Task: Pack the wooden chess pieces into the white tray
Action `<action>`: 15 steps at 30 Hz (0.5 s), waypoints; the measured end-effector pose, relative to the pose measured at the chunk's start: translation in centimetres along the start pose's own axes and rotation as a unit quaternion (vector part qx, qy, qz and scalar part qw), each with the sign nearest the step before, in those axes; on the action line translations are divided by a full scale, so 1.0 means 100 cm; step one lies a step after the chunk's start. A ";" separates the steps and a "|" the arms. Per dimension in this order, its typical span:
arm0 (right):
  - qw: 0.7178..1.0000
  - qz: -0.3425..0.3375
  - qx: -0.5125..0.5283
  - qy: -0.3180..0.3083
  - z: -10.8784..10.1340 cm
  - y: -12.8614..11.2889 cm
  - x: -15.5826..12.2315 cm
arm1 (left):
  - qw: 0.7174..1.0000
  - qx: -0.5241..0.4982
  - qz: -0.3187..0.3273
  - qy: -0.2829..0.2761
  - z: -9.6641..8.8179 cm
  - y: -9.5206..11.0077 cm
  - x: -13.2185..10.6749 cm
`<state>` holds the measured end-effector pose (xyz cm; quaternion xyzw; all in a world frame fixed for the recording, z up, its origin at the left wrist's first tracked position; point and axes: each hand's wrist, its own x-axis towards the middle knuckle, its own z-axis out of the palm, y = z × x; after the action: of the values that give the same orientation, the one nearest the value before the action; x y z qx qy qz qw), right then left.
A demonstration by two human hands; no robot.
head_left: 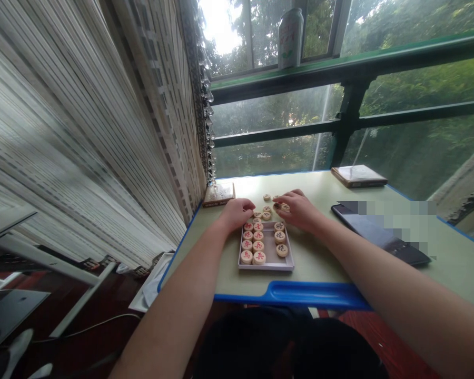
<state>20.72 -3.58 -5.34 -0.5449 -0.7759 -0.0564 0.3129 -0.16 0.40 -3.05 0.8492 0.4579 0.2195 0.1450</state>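
Observation:
A shallow white box (270,267) stands on the table in front of me, with two columns of red-marked Chinese chess pieces (258,246) on its left side. Several black-marked pieces (280,237) line its right side, and bare floor shows between. Beyond the far rim lie loose wooden pieces (266,215). My left hand (238,213) rests at the box's far left corner beside them, thumb and fingers bent and apart, with nothing visible in them. At the far right corner, my right hand (298,210) has its fingertips closed around a chess piece (277,206), partly hidden by them.
A brown-edged box (219,194) sits at the table's far left, another flat box (359,176) at the far right. A dark tablet-like device (379,234) lies to the right. A can (290,39) stands on the window rail. Striped curtains (102,105) hang at left.

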 end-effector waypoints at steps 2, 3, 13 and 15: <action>0.999 -0.007 0.014 0.031 -0.003 -0.002 0.001 | 1.000 0.009 0.007 -0.008 0.001 -0.001 0.001; 0.999 -0.010 0.020 0.043 -0.005 -0.002 0.001 | 1.000 0.014 0.010 -0.011 0.001 -0.002 0.001; 0.997 0.002 0.054 0.055 -0.010 -0.003 0.002 | 1.000 0.028 0.007 -0.009 0.000 0.001 0.002; 0.997 0.010 0.059 0.043 -0.009 -0.003 0.002 | 0.999 0.031 0.009 -0.010 0.000 0.001 0.002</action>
<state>20.83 -3.93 -4.42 -0.5301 -0.7582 -0.0307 0.3783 -0.04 0.48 -2.95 0.8593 0.4557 0.1980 0.1217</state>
